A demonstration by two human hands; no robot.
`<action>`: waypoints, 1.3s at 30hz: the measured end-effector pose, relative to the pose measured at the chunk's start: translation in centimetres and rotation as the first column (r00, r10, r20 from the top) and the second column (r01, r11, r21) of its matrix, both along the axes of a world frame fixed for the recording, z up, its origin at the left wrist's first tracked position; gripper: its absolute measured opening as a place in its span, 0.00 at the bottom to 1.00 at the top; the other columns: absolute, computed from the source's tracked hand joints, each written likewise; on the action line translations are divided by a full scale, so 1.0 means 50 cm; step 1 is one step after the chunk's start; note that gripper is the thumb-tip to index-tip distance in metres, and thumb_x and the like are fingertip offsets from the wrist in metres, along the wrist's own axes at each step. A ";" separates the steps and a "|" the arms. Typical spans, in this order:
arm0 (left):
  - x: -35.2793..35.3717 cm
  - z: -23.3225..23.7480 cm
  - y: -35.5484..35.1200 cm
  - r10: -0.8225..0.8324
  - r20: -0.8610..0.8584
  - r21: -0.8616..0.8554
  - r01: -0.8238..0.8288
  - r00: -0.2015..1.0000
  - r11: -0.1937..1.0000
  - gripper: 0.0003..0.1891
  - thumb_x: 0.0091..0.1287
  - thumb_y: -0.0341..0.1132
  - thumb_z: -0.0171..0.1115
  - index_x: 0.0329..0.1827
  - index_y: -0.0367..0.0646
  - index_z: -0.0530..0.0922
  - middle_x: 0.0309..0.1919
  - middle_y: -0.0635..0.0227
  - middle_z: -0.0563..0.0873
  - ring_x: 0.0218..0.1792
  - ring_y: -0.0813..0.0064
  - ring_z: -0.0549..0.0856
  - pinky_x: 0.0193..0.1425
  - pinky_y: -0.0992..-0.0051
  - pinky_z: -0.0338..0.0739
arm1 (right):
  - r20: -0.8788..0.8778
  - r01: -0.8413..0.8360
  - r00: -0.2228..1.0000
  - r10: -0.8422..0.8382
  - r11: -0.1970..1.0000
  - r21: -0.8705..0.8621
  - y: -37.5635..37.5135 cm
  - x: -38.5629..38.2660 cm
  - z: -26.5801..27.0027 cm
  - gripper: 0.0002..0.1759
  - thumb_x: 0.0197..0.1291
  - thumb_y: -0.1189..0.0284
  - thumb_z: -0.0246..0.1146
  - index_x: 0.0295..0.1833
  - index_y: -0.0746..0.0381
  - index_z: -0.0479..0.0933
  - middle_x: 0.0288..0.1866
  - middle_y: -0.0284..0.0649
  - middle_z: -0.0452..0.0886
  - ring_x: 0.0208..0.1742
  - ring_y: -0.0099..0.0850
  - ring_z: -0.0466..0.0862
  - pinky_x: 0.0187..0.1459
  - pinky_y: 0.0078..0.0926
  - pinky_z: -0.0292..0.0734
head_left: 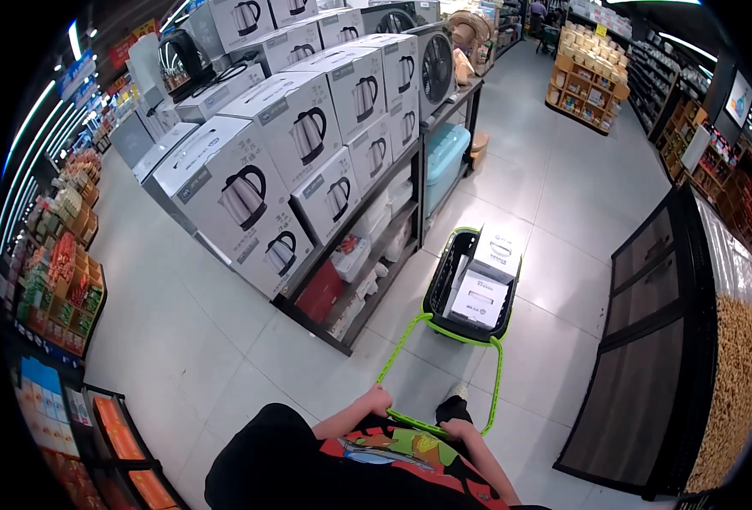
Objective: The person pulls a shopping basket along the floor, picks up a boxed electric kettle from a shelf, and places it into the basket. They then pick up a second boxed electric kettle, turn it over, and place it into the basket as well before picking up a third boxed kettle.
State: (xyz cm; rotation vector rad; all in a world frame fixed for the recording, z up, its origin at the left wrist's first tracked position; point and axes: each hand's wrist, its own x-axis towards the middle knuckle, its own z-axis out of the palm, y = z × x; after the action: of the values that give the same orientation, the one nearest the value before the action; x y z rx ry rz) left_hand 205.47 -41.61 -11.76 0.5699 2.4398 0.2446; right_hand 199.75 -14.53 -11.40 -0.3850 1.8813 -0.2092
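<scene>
A black rolling shopping basket (pixel 431 297) with a bright green rim stands on the floor ahead of me. Its green loop handle (pixel 499 378) is pulled out toward my body. My left hand (pixel 376 399) is closed around the handle's near left corner. On the near bar, toward the right, my right hand (pixel 457 427) is closed too; its fingers are partly hidden. Inside the basket lie a white box (pixel 480 299) at the near end and another white box (pixel 499 251) leaning up at the far end, each with a printed picture.
Stacked kettle boxes (pixel 244 200) fill a shelf (pixel 342 340) on the left, beside a boxed fan (pixel 435 68). A dark cabinet (pixel 622 391) with a clear bin of peanuts (pixel 733 382) stands right. A wooden display (pixel 584 89) is farther down the tiled aisle (pixel 529 170).
</scene>
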 end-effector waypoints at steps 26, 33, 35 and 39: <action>-0.638 0.150 0.078 0.231 -0.090 0.202 -0.210 0.969 0.957 0.11 0.37 0.46 0.60 0.20 0.50 0.80 0.16 0.66 0.79 0.26 0.67 0.79 0.43 0.68 0.64 | -0.285 0.031 0.958 -0.004 0.995 0.090 0.075 -0.685 0.169 0.26 0.50 0.55 0.41 0.33 0.65 0.77 0.36 0.50 0.78 0.41 0.45 0.76 0.44 0.38 0.69; -0.838 0.168 -0.077 0.200 -0.163 0.189 -0.168 0.966 0.968 0.11 0.35 0.44 0.59 0.18 0.48 0.80 0.16 0.64 0.79 0.25 0.65 0.80 0.42 0.68 0.65 | -0.216 -0.162 0.967 0.135 0.981 -0.110 -0.056 -0.849 0.148 0.17 0.50 0.64 0.44 0.29 0.66 0.72 0.30 0.54 0.76 0.35 0.50 0.76 0.39 0.41 0.69; -0.890 0.156 -0.127 0.187 -0.159 0.190 -0.156 0.969 0.969 0.12 0.34 0.44 0.58 0.17 0.47 0.80 0.16 0.63 0.79 0.25 0.63 0.79 0.42 0.68 0.65 | -0.267 -0.311 0.927 0.263 0.938 -0.155 -0.101 -0.895 0.123 0.14 0.51 0.67 0.44 0.31 0.66 0.70 0.30 0.55 0.75 0.36 0.51 0.75 0.39 0.41 0.69; -0.996 0.145 -0.211 0.136 -0.170 0.117 -0.117 0.976 0.986 0.11 0.34 0.42 0.57 0.16 0.45 0.79 0.15 0.62 0.78 0.24 0.63 0.79 0.42 0.68 0.65 | -0.293 -0.398 0.898 0.328 0.888 -0.228 -0.181 -0.975 0.101 0.12 0.51 0.68 0.45 0.34 0.66 0.68 0.32 0.56 0.74 0.38 0.52 0.74 0.40 0.42 0.69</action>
State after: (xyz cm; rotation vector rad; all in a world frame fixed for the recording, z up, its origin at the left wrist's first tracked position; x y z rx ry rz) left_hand 155.67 -52.17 -4.51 0.5004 2.6524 0.3937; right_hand 150.98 -23.60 -6.35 -0.9948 1.9826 -0.1803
